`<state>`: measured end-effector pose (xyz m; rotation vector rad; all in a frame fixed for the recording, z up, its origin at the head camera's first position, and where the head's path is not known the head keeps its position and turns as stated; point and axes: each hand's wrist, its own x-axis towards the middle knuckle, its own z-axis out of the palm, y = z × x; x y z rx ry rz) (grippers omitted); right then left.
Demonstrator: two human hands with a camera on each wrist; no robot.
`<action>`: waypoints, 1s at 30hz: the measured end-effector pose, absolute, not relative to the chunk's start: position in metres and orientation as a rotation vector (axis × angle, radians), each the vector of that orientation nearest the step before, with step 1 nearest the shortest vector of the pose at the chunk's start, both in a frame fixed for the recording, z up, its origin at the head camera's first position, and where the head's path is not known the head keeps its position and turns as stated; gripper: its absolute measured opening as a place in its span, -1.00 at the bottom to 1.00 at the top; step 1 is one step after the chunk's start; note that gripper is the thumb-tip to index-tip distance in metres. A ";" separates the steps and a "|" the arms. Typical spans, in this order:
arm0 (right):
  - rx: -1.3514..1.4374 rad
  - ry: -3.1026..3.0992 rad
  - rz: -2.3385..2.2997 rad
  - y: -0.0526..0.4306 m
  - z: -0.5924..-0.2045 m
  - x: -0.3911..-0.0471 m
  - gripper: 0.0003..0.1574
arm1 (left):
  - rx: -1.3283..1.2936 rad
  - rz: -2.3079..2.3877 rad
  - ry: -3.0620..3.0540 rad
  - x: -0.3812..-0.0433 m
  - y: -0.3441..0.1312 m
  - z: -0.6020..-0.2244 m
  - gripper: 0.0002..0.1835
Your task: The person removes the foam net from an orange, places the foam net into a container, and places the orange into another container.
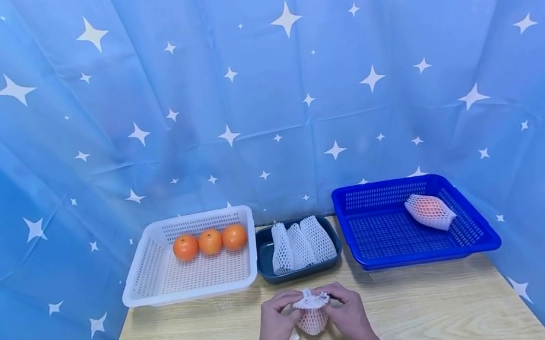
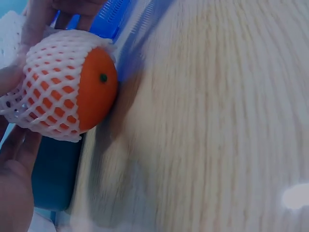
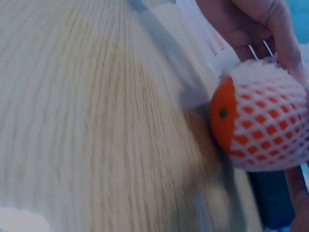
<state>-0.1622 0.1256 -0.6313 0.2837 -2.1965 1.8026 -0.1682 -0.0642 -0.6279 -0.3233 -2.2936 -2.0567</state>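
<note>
Close to the front of the table, my left hand (image 1: 275, 323) and right hand (image 1: 349, 313) pinch the gathered rim of a white foam net sleeve (image 1: 309, 302) from either side. An orange (image 2: 101, 89) sits inside that sleeve. Both wrist views show the mesh (image 3: 270, 118) covering most of the fruit, while one end with a green stem spot stays bare. In the head view the net hides nearly all of the orange.
Three bare oranges (image 1: 210, 241) lie in a white basket (image 1: 192, 291) at back left. Between the baskets, a dark green tray (image 1: 301, 274) holds several foam nets (image 1: 300, 245). A netted fruit (image 1: 430, 211) rests in the blue basket (image 1: 417, 256). Behind hangs a starry blue curtain (image 1: 262, 105).
</note>
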 end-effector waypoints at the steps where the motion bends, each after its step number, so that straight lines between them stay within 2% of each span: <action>1: 0.279 -2.235 1.800 0.127 -0.631 -0.162 -0.53 | -0.332 -2.055 -2.311 -0.168 -0.064 -0.628 -0.68; 4: 0.253 -2.380 1.815 0.132 -0.629 -0.161 -0.42 | -0.381 -2.037 -2.389 -0.168 -0.066 -0.628 -0.67; 8: 0.219 -2.563 1.776 0.141 -0.625 -0.162 -0.35 | -0.445 -2.010 -2.491 -0.167 -0.071 -0.633 -0.51; 12: 0.276 -2.612 1.729 0.146 -0.626 -0.165 -0.41 | -0.481 -1.993 -2.560 -0.165 -0.078 -0.640 -0.28; 17: 0.264 -2.625 1.749 0.148 -0.631 -0.166 -0.46 | -0.468 -1.711 -2.753 -0.159 -0.083 -0.647 -0.04; 22: 0.252 -2.585 1.772 0.146 -0.634 -0.167 -0.56 | -0.459 -1.519 -2.865 -0.153 -0.080 -0.652 0.03; 30: 0.152 -2.507 1.921 0.139 -0.641 -0.163 -0.57 | -0.402 -1.615 -2.807 -0.152 -0.079 -0.653 0.09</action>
